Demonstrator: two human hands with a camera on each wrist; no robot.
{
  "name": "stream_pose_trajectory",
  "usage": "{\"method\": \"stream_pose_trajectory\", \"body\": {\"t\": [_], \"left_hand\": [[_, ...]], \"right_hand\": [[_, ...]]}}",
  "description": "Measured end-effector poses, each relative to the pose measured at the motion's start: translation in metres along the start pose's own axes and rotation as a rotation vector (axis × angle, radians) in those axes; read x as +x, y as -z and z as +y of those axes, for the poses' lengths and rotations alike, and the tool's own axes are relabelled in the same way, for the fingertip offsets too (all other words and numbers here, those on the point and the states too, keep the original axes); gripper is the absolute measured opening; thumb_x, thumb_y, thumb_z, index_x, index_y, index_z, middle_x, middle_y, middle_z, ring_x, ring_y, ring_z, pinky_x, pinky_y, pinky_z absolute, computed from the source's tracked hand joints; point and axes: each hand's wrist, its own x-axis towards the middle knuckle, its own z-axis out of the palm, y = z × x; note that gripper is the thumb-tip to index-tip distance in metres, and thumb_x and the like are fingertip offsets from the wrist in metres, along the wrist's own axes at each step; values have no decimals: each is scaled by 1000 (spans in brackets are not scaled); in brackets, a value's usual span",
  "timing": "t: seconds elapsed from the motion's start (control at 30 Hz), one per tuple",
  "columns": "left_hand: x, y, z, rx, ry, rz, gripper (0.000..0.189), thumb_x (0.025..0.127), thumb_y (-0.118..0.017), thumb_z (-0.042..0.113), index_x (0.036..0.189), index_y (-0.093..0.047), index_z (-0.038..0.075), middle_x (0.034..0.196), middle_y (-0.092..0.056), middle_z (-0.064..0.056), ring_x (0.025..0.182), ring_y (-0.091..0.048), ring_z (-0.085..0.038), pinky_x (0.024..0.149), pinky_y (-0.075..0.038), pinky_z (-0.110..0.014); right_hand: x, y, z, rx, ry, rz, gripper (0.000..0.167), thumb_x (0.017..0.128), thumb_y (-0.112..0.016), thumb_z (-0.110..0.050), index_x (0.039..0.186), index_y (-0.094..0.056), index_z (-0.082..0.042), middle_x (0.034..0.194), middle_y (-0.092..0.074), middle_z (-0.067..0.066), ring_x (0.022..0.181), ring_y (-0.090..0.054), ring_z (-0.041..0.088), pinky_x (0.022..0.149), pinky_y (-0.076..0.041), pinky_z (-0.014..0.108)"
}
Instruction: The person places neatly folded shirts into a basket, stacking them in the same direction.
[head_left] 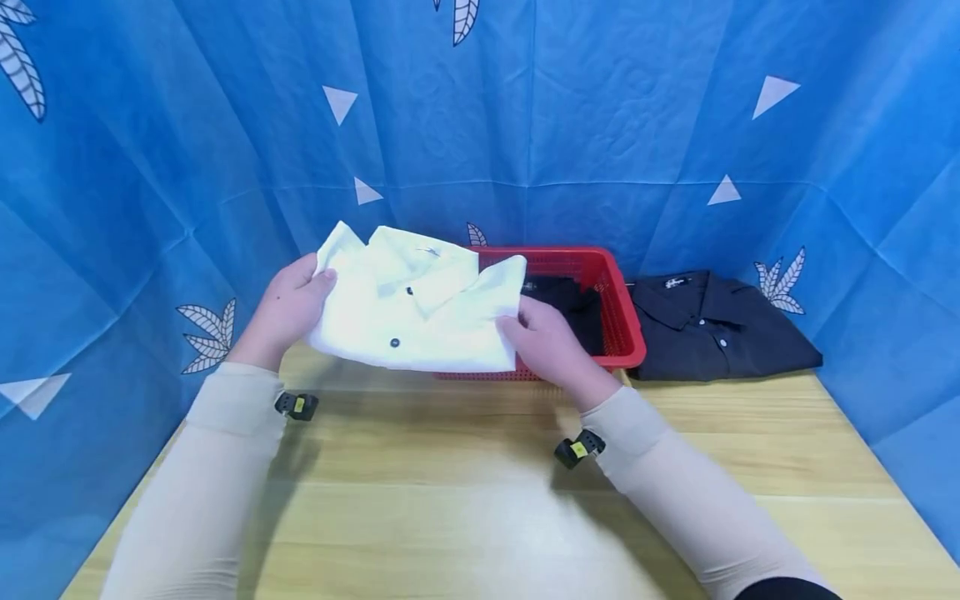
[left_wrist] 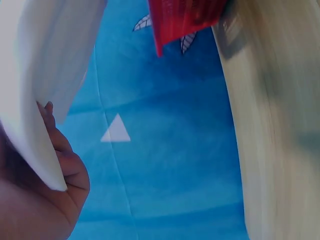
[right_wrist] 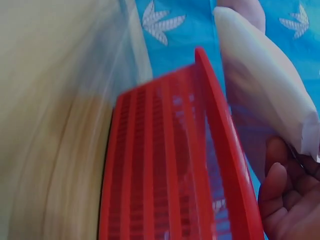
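Note:
A folded white shirt (head_left: 420, 308) with dark buttons and a collar is held up above the table, partly in front of a red basket (head_left: 622, 317). My left hand (head_left: 288, 304) grips its left edge, thumb on top; in the left wrist view the fingers (left_wrist: 70, 170) curl beneath the white cloth (left_wrist: 30, 100). At the opposite edge, my right hand (head_left: 551, 342) pinches the shirt. The right wrist view has that hand (right_wrist: 295, 195) beside the basket's rim, holding the cloth's edge. Inside the basket lies dark folded clothing (head_left: 573, 308), partly hidden by the shirt and right hand.
To the right of the basket, a folded black shirt (head_left: 712, 325) with white buttons lies on the wooden table (head_left: 450, 500). A blue patterned curtain (head_left: 600, 125) hangs behind and at both sides of the table.

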Motion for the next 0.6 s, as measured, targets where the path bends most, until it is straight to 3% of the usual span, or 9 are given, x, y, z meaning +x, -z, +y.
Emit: {"method": "stream_pose_trajectory", "body": {"t": [0.27, 0.43, 0.6], "left_hand": [[6, -28, 16, -25, -37, -37, 51, 108, -37, 45, 144, -44, 10, 115, -56, -17, 95, -59, -32, 77, -52, -42], [8, -41, 25, -10, -31, -53, 49, 108, -40, 42, 146, -43, 12, 116, -57, -16, 98, -58, -32, 81, -53, -45], [15, -55, 29, 66, -32, -33, 48, 108, -41, 42, 145, -44, 12, 112, -58, -14, 96, -59, -30, 80, -54, -45]], "right_hand": [[-2, 33, 19, 27, -16, 55, 46, 100, -61, -34, 143, -56, -18, 120, -67, 0, 96, -67, 21, 84, -58, 41], [0, 47, 29, -15, -76, 77, 46, 100, -61, -35, 142, -56, -17, 121, -66, 1, 102, -63, 22, 91, -54, 44], [2, 59, 35, -63, -107, 91, 46, 101, -59, -35, 142, -56, -15, 124, -64, 3, 106, -59, 23, 96, -52, 47]]}}
